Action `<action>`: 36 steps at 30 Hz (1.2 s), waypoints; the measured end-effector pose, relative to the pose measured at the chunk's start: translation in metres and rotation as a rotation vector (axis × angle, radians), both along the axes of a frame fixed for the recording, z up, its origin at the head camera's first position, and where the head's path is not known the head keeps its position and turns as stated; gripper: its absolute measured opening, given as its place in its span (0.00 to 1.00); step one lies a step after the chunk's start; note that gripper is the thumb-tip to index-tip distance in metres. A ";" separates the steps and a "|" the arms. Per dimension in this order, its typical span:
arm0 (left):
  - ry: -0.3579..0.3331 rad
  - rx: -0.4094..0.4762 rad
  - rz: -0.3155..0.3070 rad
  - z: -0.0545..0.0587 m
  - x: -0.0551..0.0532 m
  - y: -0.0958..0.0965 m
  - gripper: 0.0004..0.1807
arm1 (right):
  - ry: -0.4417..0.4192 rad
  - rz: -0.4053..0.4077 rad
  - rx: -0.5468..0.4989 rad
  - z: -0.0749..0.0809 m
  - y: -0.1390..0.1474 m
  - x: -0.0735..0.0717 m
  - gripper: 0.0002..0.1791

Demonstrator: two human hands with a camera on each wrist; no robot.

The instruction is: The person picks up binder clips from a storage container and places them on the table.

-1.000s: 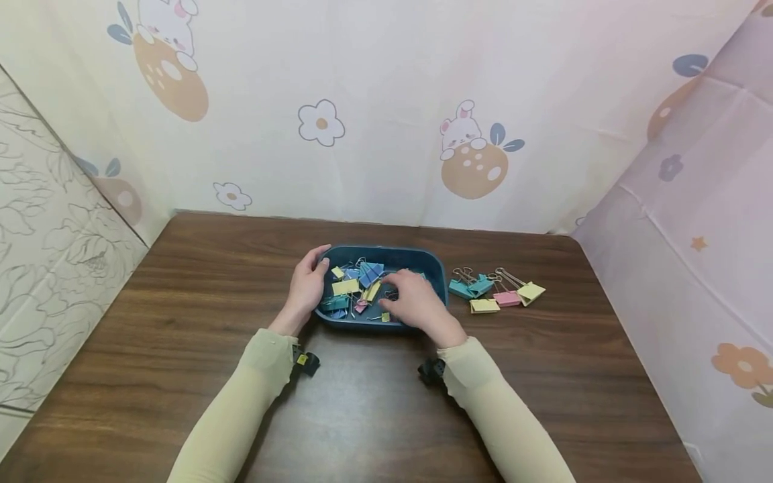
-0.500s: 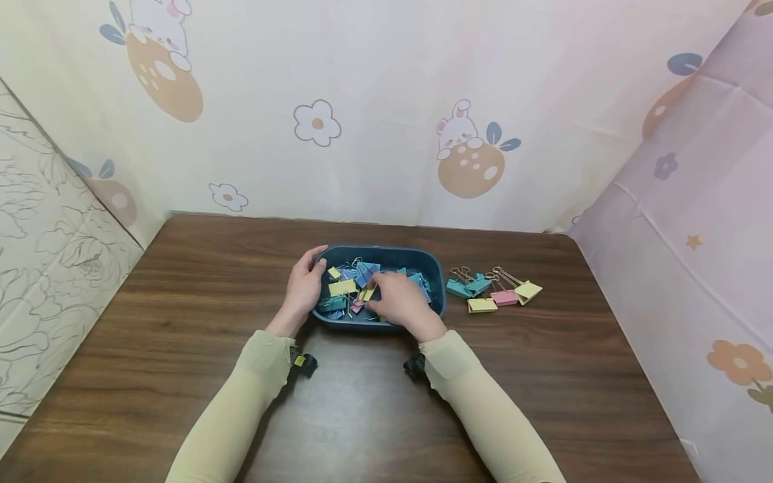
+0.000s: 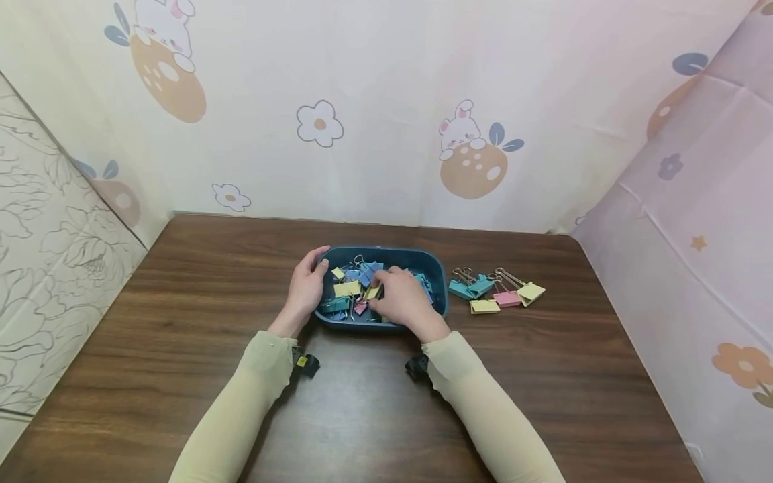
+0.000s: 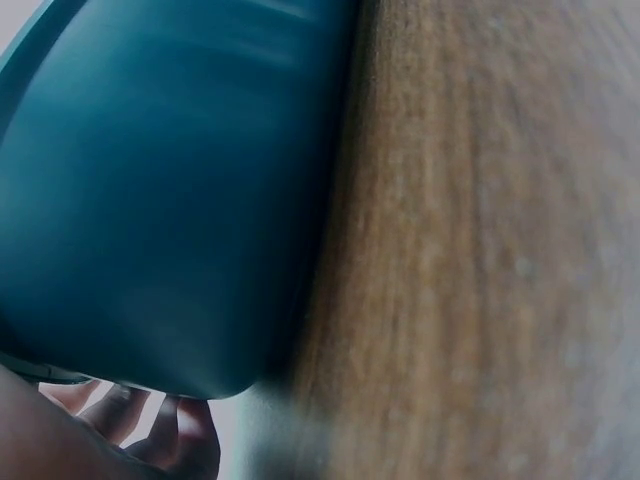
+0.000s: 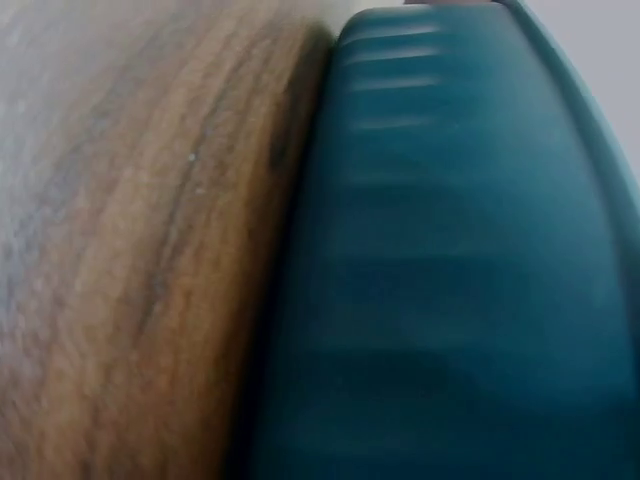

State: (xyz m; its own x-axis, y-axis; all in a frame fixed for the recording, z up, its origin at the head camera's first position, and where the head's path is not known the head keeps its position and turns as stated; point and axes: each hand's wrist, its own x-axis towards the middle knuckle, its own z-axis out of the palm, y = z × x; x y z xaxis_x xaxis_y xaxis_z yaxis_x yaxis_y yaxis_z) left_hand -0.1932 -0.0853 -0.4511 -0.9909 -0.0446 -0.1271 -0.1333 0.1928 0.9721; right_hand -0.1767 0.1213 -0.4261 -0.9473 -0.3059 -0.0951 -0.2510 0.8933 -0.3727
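A dark teal tray [image 3: 392, 251] holds a jumble of coloured binder clips. My left hand [image 3: 304, 288] grips its left end, thumb over the rim and fingers along the outside. In the left wrist view those fingers [image 4: 195, 430] curl past the end of the tray wall [image 4: 170, 220]. Inside the tray, my right hand [image 3: 406, 298] has thumb and index finger at a yellow binder clip [image 3: 373, 293], pinching it. Blue clips [image 3: 368, 272], a second yellow clip [image 3: 347, 289] and a pink one [image 3: 360, 308] lie beside it. The right wrist view shows only the tray's ribbed side [image 5: 460, 240].
Right of the tray, a small group of binder clips lies on the wooden table [image 3: 362, 416]: teal ones [image 3: 461, 289], a pink one [image 3: 507, 299] and yellow ones [image 3: 485, 306]. A patterned curtain [image 3: 386, 168] hangs behind the table.
My right hand has moved left within the tray, from its right part to the yellow clip near the middle, and its fingers have closed there. The left hand stays on the tray.
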 end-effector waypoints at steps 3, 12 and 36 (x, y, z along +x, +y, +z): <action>-0.002 -0.002 0.001 0.000 0.000 0.000 0.22 | -0.016 -0.028 -0.053 0.004 0.004 0.001 0.17; -0.017 0.004 -0.004 0.000 0.000 0.000 0.22 | 0.016 -0.097 -0.182 0.011 0.018 0.008 0.16; -0.007 0.019 0.003 0.000 0.001 0.001 0.22 | 0.119 -0.159 -0.434 0.026 0.094 0.017 0.17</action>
